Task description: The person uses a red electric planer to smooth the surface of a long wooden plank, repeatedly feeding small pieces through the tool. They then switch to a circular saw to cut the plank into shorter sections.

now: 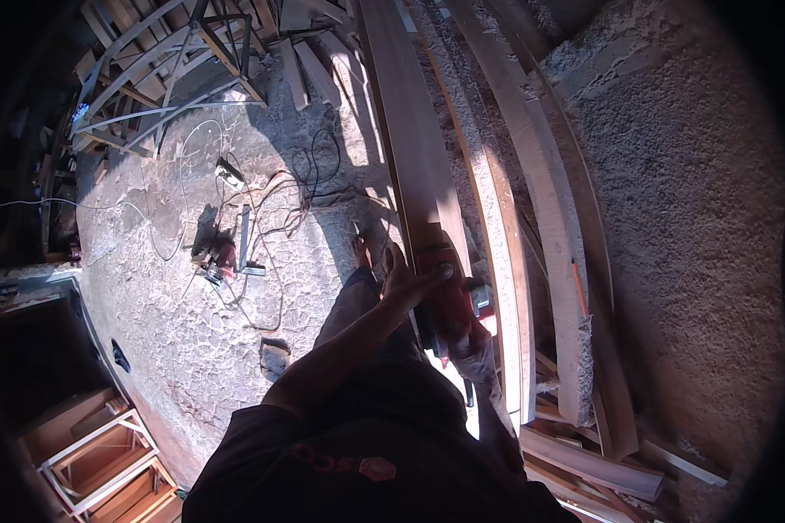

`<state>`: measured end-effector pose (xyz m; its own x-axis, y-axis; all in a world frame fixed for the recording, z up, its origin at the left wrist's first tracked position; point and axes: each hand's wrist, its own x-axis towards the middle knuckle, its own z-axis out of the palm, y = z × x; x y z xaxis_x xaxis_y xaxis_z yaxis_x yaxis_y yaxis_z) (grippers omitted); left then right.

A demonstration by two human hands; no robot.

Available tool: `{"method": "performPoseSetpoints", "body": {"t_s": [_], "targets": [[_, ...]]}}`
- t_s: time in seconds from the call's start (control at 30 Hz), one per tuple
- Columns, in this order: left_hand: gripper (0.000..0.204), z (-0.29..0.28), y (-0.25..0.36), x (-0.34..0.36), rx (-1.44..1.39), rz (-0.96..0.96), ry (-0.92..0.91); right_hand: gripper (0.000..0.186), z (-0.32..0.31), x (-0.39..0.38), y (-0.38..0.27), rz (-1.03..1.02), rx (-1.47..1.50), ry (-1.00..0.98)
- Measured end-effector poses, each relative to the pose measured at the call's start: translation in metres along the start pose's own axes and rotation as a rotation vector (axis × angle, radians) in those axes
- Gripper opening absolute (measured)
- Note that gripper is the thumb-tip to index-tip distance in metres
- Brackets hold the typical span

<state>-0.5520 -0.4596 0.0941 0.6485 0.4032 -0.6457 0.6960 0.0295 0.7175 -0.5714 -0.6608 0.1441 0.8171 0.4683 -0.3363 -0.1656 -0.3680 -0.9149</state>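
Note:
A red-and-black power tool, apparently an electric planer (445,305), sits on a long wooden board (410,131) that runs from the top of the head view toward my body. My left hand (407,279) grips the front of the planer, thumb at its knob, fingers reaching down beside the board's left edge. Behind it, at the rear of the planer, my right hand (475,344) is closed on the tool, its fingers partly in shadow.
More long planks (541,174) lie at my right, beside a rough wall (680,218). Wooden frames (157,96) stack upper left. Tools (227,253) and tangled cables (310,174) lie on the floor (157,322). Cabinet-like frames (113,453) stand lower left. My bare foot (359,251) is below the board.

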Motion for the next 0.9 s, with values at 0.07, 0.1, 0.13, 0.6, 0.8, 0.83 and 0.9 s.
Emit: {"method": "performPoseSetpoints", "body": {"t_s": [0.07, 0.1, 0.13, 0.6, 0.8, 0.83, 0.9], "targets": [[0.151, -0.006, 0.010, -0.002, -0.029, -0.012, -0.032, 0.075, -0.001, 0.002, 0.002, 0.048, 0.003, -0.018], [0.153, -0.006, 0.010, 0.000, -0.065, -0.005, -0.032, 0.075, 0.003, 0.006, 0.008, 0.014, -0.006, 0.011], [0.154, -0.006, 0.010, 0.003, -0.100, 0.001, -0.031, 0.076, 0.005, 0.009, 0.012, -0.019, -0.016, 0.040], [0.155, -0.054, 0.092, 0.186, -0.197, 0.195, 0.204, 0.059, 0.020, 0.212, -0.085, 0.088, 0.022, 0.005], [0.154, -0.081, 0.135, 0.228, -0.139, 0.142, 0.332, 0.068, 0.040, 0.260, -0.120, 0.076, 0.067, 0.006], [0.152, -0.078, 0.127, 0.220, -0.147, 0.160, 0.291, 0.067, 0.039, 0.251, -0.113, 0.075, 0.069, -0.001], [0.148, -0.066, 0.095, 0.183, -0.164, 0.203, 0.212, 0.064, 0.036, 0.212, -0.095, 0.064, 0.042, -0.007]]}}
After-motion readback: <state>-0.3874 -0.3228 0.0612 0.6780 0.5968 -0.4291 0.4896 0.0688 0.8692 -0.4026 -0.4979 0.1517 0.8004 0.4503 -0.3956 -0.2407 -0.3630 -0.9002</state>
